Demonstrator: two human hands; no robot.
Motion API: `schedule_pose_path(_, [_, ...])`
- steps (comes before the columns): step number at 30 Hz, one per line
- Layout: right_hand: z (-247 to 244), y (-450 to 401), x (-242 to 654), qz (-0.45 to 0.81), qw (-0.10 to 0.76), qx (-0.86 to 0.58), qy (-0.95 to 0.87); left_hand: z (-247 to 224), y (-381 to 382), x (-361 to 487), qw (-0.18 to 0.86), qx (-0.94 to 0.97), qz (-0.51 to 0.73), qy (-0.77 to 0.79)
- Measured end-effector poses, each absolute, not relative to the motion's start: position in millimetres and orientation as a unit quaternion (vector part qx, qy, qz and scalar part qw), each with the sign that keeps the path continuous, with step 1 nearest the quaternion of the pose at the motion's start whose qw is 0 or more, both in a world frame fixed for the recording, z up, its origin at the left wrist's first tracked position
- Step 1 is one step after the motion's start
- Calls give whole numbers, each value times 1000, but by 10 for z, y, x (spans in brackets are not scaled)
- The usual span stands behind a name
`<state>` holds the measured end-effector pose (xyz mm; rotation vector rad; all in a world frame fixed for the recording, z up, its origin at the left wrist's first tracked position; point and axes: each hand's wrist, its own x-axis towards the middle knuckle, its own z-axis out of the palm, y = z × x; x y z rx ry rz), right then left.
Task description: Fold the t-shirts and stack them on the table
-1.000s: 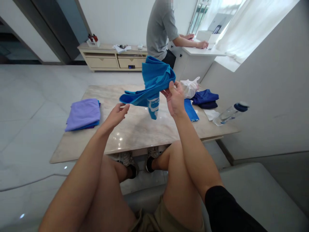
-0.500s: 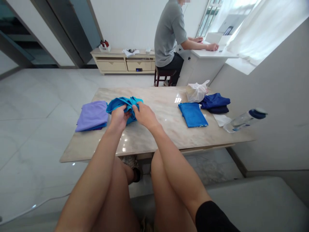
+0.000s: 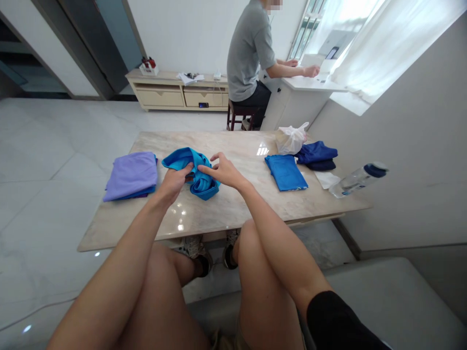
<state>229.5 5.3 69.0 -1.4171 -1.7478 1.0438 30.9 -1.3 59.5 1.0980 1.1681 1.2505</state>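
Observation:
A crumpled bright-blue cloth (image 3: 204, 187) is bunched up over the left half of the marble-look table. My left hand (image 3: 174, 182) grips its near left side, thumb on top and the other fingers partly hidden under the fabric. My right hand (image 3: 226, 171) is at the cloth's right side with its fingers apart; the index finger and thumb reach toward the fabric, and the hand is not closed on it. To the left lies a folded lilac cloth (image 3: 132, 175) on top of darker blue and purple pieces.
On the table's right are a folded blue cloth (image 3: 286, 172), a dark-blue cloth bundle (image 3: 316, 154), a white plastic bag (image 3: 291, 140), a white paper (image 3: 326, 180) and a clear water bottle (image 3: 352, 182). Beyond, a person in grey (image 3: 248, 53) sits at a white counter (image 3: 310, 82).
My right hand has loosened from the cloth and spread its fingers. The cloth's lower part now hangs out in a rolled bunch toward me. The view has shifted slightly.

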Motion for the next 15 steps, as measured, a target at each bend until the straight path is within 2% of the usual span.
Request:
schedule_pose_path(2, [679, 33, 2336, 486, 311, -494, -650, 605, -51, 281, 531, 494, 495, 479])
schedule_pose_path(5, [610, 60, 2379, 548, 232, -433, -677, 571, -60, 247, 542, 530, 430, 490])
schedule_pose_path(7, [527, 105, 2426, 533, 140, -453, -700, 516, -53, 234, 560, 545, 360, 509])
schedule_pose_path(10, [430, 165, 2575, 403, 48, -577, -709, 441, -39, 219, 584, 548, 254, 543])
schedule_pose_path(12, [433, 194, 2736, 292, 76, -654, -694, 444, -4, 193, 581, 539, 250, 556])
schedule_pose_path(13, [454, 209, 2831, 234, 128, -687, -676, 468, 29, 167, 570, 528, 287, 561])
schedule_pose_path(15, [507, 251, 3040, 112, 268, -736, -611, 547, 128, 73, 519, 473, 441, 559])
